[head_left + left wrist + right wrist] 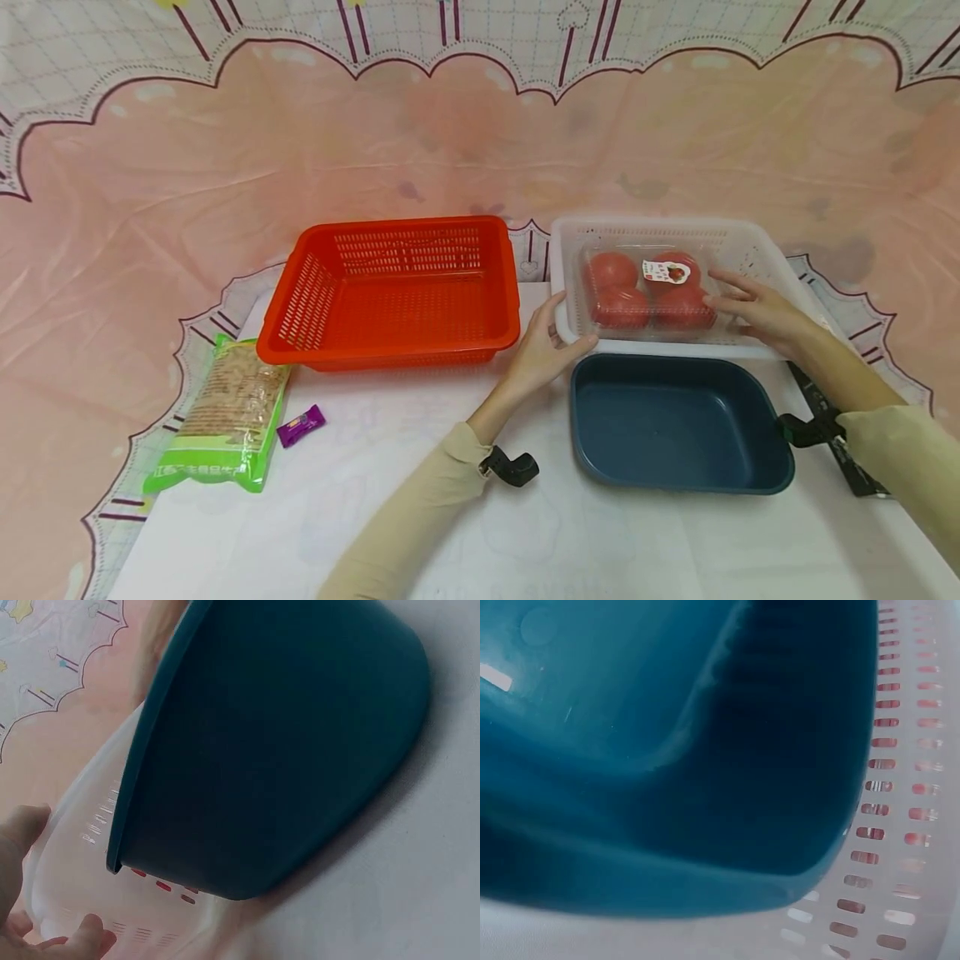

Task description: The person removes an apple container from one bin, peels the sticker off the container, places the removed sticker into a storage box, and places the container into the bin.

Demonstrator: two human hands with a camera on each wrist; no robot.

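Note:
A clear plastic pack of red tomatoes (647, 287), with a white label on top, lies inside a white slotted basket (671, 347). My left hand (542, 348) holds the basket's near left corner, the thumb along the front rim and the other fingers at the left side. In the left wrist view, fingertips (88, 930) show against the basket's outer wall. My right hand (765, 310) reaches over the basket's right side, its fingers spread at the right edge of the tomato pack. The right wrist view does not show that hand.
A dark blue basin (678, 425) stands directly in front of the white basket. To the left is a red slotted basket (408, 321), with a green-edged food bag (225, 417) and a small purple packet (302, 426) beside it. A black strip-shaped item (851, 462) lies right of the basin.

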